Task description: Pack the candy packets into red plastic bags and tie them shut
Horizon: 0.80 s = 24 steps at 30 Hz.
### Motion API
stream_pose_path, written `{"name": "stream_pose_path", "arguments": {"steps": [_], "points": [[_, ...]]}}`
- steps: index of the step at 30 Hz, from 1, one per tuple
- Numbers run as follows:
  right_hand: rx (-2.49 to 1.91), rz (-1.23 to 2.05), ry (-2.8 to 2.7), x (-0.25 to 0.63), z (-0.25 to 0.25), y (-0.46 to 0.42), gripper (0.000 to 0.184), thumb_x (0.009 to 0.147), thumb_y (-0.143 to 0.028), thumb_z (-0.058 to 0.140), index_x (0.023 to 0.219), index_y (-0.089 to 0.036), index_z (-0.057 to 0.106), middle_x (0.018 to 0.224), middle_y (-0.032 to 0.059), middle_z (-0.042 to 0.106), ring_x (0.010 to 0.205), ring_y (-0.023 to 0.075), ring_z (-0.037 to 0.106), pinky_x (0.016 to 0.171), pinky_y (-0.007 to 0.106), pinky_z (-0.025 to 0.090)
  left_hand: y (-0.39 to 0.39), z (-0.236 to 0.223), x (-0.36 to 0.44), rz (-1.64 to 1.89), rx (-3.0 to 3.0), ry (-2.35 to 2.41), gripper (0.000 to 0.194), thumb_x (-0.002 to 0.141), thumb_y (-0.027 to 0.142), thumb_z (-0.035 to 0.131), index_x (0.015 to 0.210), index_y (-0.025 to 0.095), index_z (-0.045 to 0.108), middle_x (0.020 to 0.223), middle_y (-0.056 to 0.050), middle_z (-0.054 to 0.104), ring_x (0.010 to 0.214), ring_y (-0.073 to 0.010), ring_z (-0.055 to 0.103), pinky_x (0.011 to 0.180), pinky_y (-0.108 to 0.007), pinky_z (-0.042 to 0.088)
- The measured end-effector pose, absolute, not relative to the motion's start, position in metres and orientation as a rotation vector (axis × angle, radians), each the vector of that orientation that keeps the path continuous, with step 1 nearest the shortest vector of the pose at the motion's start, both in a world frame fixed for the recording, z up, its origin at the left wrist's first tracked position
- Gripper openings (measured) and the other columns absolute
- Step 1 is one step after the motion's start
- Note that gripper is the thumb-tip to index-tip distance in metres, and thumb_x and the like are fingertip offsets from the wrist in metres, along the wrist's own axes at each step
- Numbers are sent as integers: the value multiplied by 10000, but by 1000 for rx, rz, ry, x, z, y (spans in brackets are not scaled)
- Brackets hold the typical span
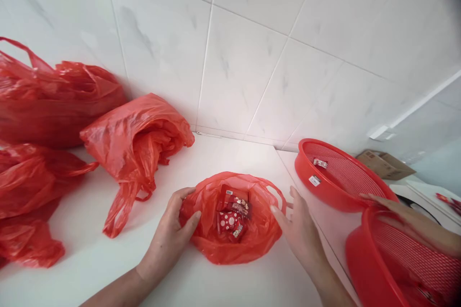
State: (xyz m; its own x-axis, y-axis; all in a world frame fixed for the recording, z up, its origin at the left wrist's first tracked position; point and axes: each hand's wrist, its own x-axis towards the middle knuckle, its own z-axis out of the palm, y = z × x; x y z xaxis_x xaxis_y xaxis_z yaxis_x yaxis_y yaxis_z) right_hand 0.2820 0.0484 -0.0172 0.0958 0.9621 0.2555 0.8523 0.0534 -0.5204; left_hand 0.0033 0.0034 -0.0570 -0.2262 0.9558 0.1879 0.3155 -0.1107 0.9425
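A red plastic bag [236, 252] stands on the white table with its mouth spread wide. Inside lie several small red snack packets [234, 211], some printed with white dots or lettering. My left hand [176, 225] holds the bag's left rim, thumb inside and fingers around the outside. On the opposite side, my right hand [297, 225] has its thumb at the rim by the handle loop and its fingers outside, with the bag's edge between them.
Several filled red bags [54, 110] crowd the left, one slumped bag [140, 129] near the tiled wall. At right are a red mesh basket [309, 172] with a small packet and another red basket [363, 249], where another person's hand [406, 220] reaches. A cardboard box [385, 163] lies behind.
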Motion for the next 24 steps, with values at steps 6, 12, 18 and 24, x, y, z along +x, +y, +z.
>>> {"name": "stream_pose_path", "arguments": {"steps": [6, 12, 18, 24], "points": [[-1517, 935, -1491, 253, -16, 64, 265, 818, -462, 529, 818, -197, 540, 741, -1, 593, 675, 165, 562, 620, 274, 459, 7, -62, 0, 1380, 1328, 1592, 394, 833, 409, 523, 1196, 275, 447, 1171, -57, 572, 1005, -228, 598, 800, -367, 521], [-1309, 933, -1213, 255, 21, 59, 299, 809, -499, 577, 829, -202, 546, 721, -29, 568, 627, 126, 511, 566, 224, 411, 9, -67, -1, 1429, 1310, 1544, 384, 844, 423, 517, 1193, 279, 447, 1161, -62, 580, 1064, -237, 577, 845, -394, 507], [-1379, 830, -1325, 292, 22, 53, 299, 817, -495, 572, 789, -197, 567, 701, -26, 566, 648, 123, 506, 601, 226, 411, 7, -64, -1, 1399, 1341, 1572, 406, 842, 448, 519, 1201, 274, 441, 1149, -67, 583, 1065, -247, 577, 869, -428, 499], [-1554, 620, -1379, 309, 16, 73, 352, 820, -535, 490, 880, -200, 578, 912, 55, 638, 836, 205, 600, 718, 317, 487, 11, -72, -4, 1394, 1382, 1599, 482, 793, 520, 545, 1193, 268, 451, 1164, -76, 585, 1062, -285, 579, 875, -463, 502]]}}
